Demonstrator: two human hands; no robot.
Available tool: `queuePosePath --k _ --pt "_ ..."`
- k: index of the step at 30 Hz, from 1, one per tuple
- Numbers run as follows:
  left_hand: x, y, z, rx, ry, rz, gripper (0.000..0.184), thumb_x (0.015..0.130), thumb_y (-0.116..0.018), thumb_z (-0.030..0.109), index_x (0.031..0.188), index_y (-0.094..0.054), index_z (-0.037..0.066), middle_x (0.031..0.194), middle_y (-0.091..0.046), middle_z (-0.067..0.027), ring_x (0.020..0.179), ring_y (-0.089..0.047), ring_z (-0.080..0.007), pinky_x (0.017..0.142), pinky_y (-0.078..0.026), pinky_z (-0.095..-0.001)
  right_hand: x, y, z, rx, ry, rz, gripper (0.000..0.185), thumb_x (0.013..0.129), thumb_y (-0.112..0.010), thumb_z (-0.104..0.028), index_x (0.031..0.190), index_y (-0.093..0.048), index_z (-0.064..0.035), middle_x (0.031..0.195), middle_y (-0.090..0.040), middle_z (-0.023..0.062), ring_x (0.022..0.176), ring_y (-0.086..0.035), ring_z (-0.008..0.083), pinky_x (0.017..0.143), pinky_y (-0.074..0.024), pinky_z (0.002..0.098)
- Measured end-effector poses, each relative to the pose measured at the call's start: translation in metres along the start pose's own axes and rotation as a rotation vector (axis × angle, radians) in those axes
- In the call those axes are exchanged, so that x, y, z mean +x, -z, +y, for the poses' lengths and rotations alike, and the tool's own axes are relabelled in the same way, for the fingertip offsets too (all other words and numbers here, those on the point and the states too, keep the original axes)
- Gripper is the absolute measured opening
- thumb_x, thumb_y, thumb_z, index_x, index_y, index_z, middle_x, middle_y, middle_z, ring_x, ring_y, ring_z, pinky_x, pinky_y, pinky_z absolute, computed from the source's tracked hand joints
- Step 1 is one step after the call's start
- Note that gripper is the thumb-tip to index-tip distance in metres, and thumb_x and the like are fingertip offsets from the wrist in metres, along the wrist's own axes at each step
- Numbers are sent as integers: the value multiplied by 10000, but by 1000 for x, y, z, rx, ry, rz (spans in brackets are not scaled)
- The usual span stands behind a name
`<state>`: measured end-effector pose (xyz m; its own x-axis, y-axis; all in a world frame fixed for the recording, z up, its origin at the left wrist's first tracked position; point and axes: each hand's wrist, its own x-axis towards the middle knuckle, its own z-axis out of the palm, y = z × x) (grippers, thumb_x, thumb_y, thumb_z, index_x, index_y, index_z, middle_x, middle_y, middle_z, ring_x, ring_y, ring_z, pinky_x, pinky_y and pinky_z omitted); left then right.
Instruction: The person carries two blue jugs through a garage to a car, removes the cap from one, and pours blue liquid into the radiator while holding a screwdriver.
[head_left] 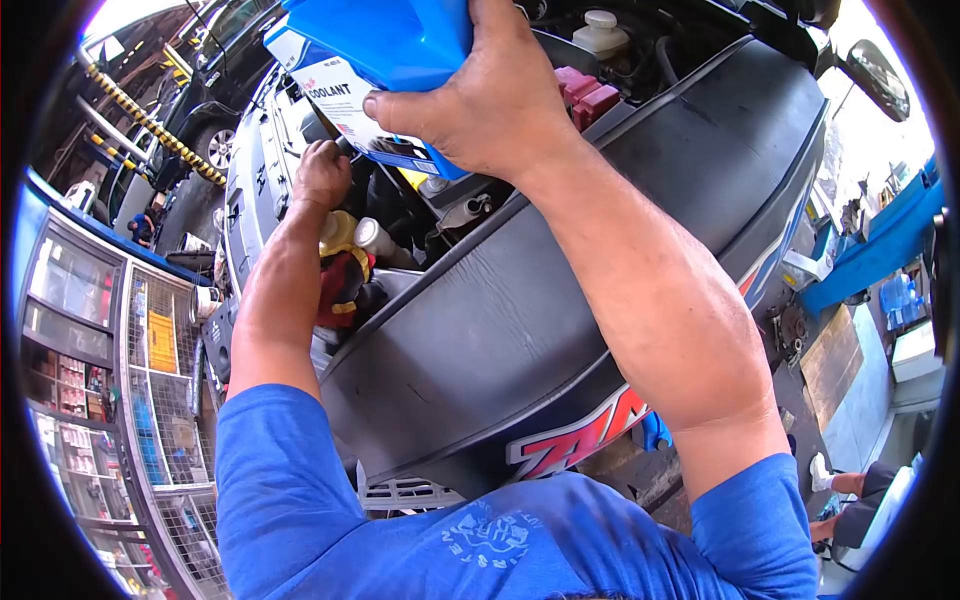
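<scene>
Upper left of centre, the left hand [322, 178] was at an engine bay [385, 198], fingertips hidden; whether its grip was wide or narrow could not be told. Just above and right, at top centre, a blue coolant jug [385, 45], cut off by the frame, long axis unclear, was held in the right hand [503, 103].

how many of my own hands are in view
2: your right hand grips the blue coolant jug, and your left hand is at the engine bay, its fingertips partly hidden.
</scene>
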<state>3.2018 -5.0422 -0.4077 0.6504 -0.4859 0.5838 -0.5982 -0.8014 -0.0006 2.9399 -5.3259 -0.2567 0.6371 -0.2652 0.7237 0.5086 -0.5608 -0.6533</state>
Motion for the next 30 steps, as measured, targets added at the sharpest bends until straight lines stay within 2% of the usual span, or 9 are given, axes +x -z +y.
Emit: queuePosePath --k 1,9,13,16,20,23,25,27,30 --pt "0 1 3 35 46 -32 223 863 -575 187 983 -667 23 1068 -651 -191 1107 -588 -382 997 -471 -466 1 -4 6 1 9 9 786 667 -841 -381 1217 -488 55 1207 -564 299 1144 -571 429 991 -477 469" --pt "9 23 47 212 428 -179 392 922 -527 316 1159 -695 53 1221 -656 -193 1219 -581 -365 1065 -447 -454 3 -10 13 20 27 59 777 684 -823 -368 1244 -464 35 1205 -558 298 1147 -561 445 996 -475 483" --pt "16 47 84 226 594 -274 479 944 -524 423 1230 -694 79 1283 -647 -219 1244 -596 -367 1057 -463 -451 2 -7 10 -12 -31 32 793 688 -817 -363 1266 -442 31 1222 -543 291 1162 -553 448 1005 -474 488" --pt "25 53 90 286 659 -408 496 938 -531 430 1250 -690 78 1272 -665 -220 1251 -604 -367 1051 -474 -444 1 -7 9 -28 -17 22 806 691 -811 -372 1278 -428 26 1233 -534 287 1170 -548 450 1013 -474 487" --pt "34 53 79 359 517 -478 492 932 -544 441 1239 -700 90 1207 -714 -178 1174 -668 -324 978 -528 -423 5 -4 10 -26 -48 -27 800 691 -812 -380 1271 -426 15 1243 -523 292 1180 -538 452 1024 -469 488" --pt "57 60 68 92 444 -863 399 960 -556 358 1245 -701 119 1168 -730 -150 1113 -683 -330 952 -527 -442 6 -5 10 33 -57 -1 788 689 -816 -381 1256 -431 8 1241 -517 295 1187 -533 452 1030 -465 493" --pt "62 41 37 202 254 -1006 342 966 -581 264 1253 -691 114 1185 -718 -156 1110 -660 -361 971 -509 -464 6 1 8 30 -93 -31 788 687 -817 -389 1250 -432 6 1241 -514 295 1181 -537 453 1026 -468 497" --pt "49 53 32 241 121 -867 338 950 -597 246 1241 -693 103 1206 -706 -166 1131 -651 -361 974 -509 -456 6 1 8 20 -95 -40 792 686 -816 -397 1249 -431 4 1240 -513 294 1176 -542 453 1021 -471 499" --pt "47 64 41 261 72 -801 378 928 -627 275 1264 -678 108 1259 -678 -186 1174 -627 -371 1001 -497 -447 6 -4 10 9 -105 -38 808 683 -813 -408 1260 -423 2 1246 -505 296 1178 -541 457 1019 -473 502"
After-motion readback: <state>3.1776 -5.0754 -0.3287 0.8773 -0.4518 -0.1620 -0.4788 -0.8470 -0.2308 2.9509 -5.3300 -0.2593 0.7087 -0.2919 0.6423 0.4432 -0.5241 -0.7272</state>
